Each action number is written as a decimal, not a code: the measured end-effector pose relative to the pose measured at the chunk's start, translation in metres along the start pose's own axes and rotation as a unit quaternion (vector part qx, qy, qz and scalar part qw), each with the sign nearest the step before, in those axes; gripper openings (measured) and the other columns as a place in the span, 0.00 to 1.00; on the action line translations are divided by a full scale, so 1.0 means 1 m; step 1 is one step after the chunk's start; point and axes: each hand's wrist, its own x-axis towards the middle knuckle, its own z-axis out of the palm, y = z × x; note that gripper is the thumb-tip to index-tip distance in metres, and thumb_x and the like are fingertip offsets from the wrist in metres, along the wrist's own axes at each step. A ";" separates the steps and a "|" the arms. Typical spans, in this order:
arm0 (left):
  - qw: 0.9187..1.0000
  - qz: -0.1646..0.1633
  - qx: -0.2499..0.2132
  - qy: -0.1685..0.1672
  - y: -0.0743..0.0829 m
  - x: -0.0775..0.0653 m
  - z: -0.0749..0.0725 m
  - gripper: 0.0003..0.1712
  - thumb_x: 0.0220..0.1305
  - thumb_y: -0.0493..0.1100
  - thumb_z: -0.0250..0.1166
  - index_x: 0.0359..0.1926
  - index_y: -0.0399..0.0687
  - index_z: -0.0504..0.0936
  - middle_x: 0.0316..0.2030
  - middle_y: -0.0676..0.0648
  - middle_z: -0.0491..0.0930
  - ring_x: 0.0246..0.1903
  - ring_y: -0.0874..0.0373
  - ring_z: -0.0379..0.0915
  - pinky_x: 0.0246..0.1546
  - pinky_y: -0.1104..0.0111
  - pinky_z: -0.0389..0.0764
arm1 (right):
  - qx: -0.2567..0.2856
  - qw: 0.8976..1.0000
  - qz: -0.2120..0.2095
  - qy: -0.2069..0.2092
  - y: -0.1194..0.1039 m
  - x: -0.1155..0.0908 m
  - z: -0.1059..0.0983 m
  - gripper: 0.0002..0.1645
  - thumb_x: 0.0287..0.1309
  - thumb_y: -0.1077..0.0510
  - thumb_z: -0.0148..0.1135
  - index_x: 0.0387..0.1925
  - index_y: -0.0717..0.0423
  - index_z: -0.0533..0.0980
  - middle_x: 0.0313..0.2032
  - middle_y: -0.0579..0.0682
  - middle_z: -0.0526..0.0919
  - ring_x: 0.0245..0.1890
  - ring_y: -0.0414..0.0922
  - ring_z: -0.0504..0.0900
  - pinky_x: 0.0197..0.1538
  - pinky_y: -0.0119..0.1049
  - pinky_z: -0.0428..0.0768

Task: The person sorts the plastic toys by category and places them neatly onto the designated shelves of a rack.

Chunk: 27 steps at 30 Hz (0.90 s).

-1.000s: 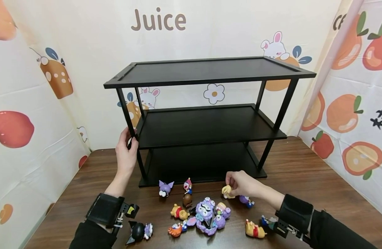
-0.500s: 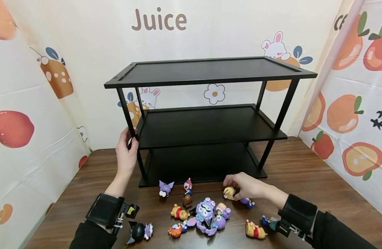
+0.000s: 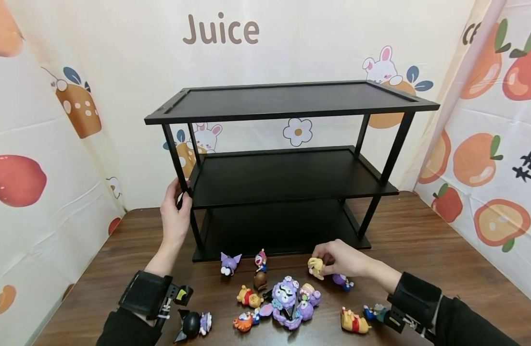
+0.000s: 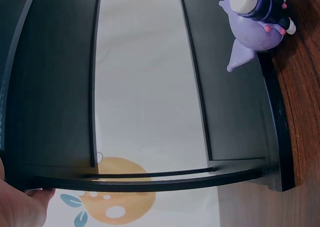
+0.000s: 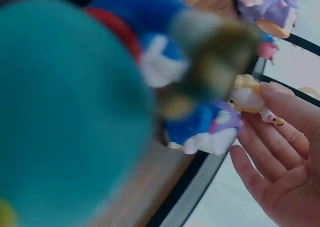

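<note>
My left hand (image 3: pixel 175 216) grips the left front post of a black three-tier shelf rack (image 3: pixel 283 175) at the middle tier. In the left wrist view, part of that hand (image 4: pixel 22 207) shows at the lower left corner by the rack's edge. My right hand (image 3: pixel 347 259) pinches a small yellow toy figurine (image 3: pixel 315 267) in front of the bottom tier. The right wrist view shows this figurine (image 5: pixel 248 94) between thumb and fingers. Just beside it lies a purple and blue figurine (image 3: pixel 342 281), below the right hand.
Several figurines lie on the wooden table: a purple eared one (image 3: pixel 230 263), a red-hatted one (image 3: pixel 261 259), yellow bears in red shirts (image 3: pixel 249 297), an orange one (image 3: pixel 244 322), a large purple cluster (image 3: pixel 286 298) and a black-and-purple one (image 3: pixel 194 323). A printed cloth (image 3: pixel 96 168) surrounds the table.
My right thumb and fingers have come together on the yellow figurine, which has tilted slightly and shifted a little to the left. The left hand and the rack have stayed in place.
</note>
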 end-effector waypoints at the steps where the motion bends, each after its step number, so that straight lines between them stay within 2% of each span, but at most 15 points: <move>1: 1.000 0.001 -0.001 0.000 -0.001 0.000 0.000 0.23 0.58 0.24 0.44 0.56 0.25 0.62 0.48 0.28 0.69 0.53 0.41 0.63 0.46 0.69 0.66 | 0.004 1.000 -0.002 0.011 -0.001 0.000 -0.001 0.10 0.47 0.64 0.64 0.34 0.53 0.76 0.28 0.40 0.78 0.28 0.34 0.76 0.33 0.30 0.76; 6: 1.000 -0.001 -0.011 0.002 -0.018 0.002 -0.001 0.23 0.58 0.25 0.44 0.57 0.30 0.63 0.48 0.32 0.70 0.53 0.42 0.63 0.45 0.72 0.67 | 0.003 0.996 0.010 0.084 -0.012 -0.004 -0.007 0.09 0.49 0.60 0.64 0.35 0.53 0.76 0.26 0.40 0.78 0.26 0.34 0.76 0.30 0.29 0.76; 9: 1.000 -0.004 -0.012 0.003 -0.029 0.004 -0.001 0.24 0.59 0.26 0.45 0.58 0.33 0.64 0.49 0.34 0.70 0.54 0.45 0.63 0.45 0.74 0.66 | -0.011 0.991 0.028 0.129 -0.022 -0.008 -0.013 0.11 0.48 0.58 0.65 0.36 0.52 0.76 0.26 0.39 0.77 0.26 0.34 0.76 0.30 0.30 0.76; 12: 1.000 -0.004 -0.009 0.003 -0.032 0.004 0.000 0.24 0.60 0.26 0.45 0.59 0.34 0.64 0.49 0.35 0.71 0.54 0.47 0.64 0.45 0.75 0.66 | -0.029 0.984 0.027 0.172 -0.034 -0.013 -0.019 0.11 0.47 0.58 0.66 0.36 0.51 0.76 0.27 0.37 0.77 0.27 0.34 0.76 0.32 0.33 0.77; 15: 1.000 -0.001 -0.009 0.004 -0.024 0.003 0.000 0.24 0.59 0.25 0.44 0.58 0.31 0.63 0.49 0.33 0.70 0.53 0.45 0.64 0.44 0.76 0.66 | -0.047 0.977 0.023 0.207 -0.048 -0.018 -0.027 0.11 0.46 0.57 0.66 0.35 0.49 0.76 0.26 0.36 0.77 0.27 0.33 0.75 0.32 0.33 0.77; 20: 1.000 0.004 -0.007 0.003 -0.006 -0.001 0.000 0.23 0.58 0.24 0.43 0.56 0.25 0.62 0.47 0.28 0.69 0.52 0.42 0.64 0.43 0.78 0.65 | -0.082 0.961 0.042 0.259 -0.073 -0.027 -0.045 0.10 0.46 0.54 0.67 0.32 0.47 0.76 0.24 0.34 0.76 0.25 0.31 0.75 0.31 0.28 0.75; 27: 1.000 0.000 -0.003 0.001 -0.002 -0.002 0.000 0.23 0.58 0.24 0.43 0.57 0.26 0.63 0.48 0.28 0.69 0.52 0.48 0.64 0.43 0.79 0.65 | -0.133 0.930 0.030 0.341 -0.106 -0.037 -0.089 0.11 0.43 0.57 0.69 0.32 0.51 0.77 0.23 0.38 0.77 0.23 0.33 0.75 0.27 0.24 0.72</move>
